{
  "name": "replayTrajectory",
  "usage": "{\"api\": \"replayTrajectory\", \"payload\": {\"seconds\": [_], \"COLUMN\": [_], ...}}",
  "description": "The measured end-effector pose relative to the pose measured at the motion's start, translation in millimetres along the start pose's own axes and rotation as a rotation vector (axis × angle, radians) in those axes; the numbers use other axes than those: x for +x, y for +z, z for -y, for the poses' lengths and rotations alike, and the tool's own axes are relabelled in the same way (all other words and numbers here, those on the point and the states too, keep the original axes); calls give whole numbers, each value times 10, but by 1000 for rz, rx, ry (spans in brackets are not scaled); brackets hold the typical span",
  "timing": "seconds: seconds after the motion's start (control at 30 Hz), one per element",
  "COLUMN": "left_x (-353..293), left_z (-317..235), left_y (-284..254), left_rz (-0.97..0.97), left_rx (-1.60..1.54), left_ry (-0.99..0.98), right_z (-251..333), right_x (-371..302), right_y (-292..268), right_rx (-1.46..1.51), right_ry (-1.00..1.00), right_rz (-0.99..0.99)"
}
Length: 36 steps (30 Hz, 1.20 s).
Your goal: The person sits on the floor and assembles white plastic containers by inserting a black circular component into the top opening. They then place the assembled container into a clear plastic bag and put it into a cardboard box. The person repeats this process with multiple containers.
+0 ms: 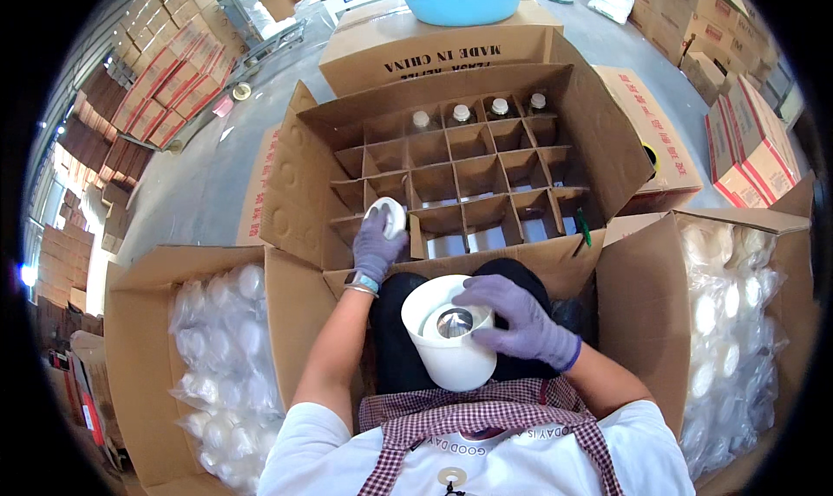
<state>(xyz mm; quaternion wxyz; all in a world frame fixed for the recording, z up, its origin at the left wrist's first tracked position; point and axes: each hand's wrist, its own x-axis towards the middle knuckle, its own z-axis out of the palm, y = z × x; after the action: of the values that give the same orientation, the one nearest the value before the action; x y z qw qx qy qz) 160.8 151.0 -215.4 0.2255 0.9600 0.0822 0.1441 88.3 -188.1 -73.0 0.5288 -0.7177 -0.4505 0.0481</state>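
Here, gloved fingers (488, 290), smooth cylinder (455, 363), cardboard grid (476, 175)

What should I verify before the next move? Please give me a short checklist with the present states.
1. Left hand holding the white round piece: ok.
2. Right hand at the white container: ok.
3. Right hand's grip firm: cannot tell.
4. Container's top open, silvery piece visible inside: ok.
5. Divided carton open in front: ok.
6. White caps showing in every cell: not ok, only four, far row.
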Motion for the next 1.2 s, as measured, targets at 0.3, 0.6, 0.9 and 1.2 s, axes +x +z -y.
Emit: {"api": "replayTrajectory", "payload": {"seconds": [0.3, 0.6, 0.9, 1.2], "left_x": [-728, -1212, -1262, -1235], "left_z": [-1605, -1813, -2162, -2037], "left_y": [-1262, -1614, -2034, -1756], "left_rz": [26, -98, 339, -201], "left_rx": [-1655, -293, -1072, 22], "left_ry": [-205, 586, 6, 667], "right_z": [22, 7, 67, 198], "right_x": [893, 794, 714, 709], "right_y": [18, 168, 59, 236], "right_rx": [-360, 207, -25, -218], "right_ry": [-124, -159, -243, -325], "right_rz": [-224, -210, -272, -512]}}
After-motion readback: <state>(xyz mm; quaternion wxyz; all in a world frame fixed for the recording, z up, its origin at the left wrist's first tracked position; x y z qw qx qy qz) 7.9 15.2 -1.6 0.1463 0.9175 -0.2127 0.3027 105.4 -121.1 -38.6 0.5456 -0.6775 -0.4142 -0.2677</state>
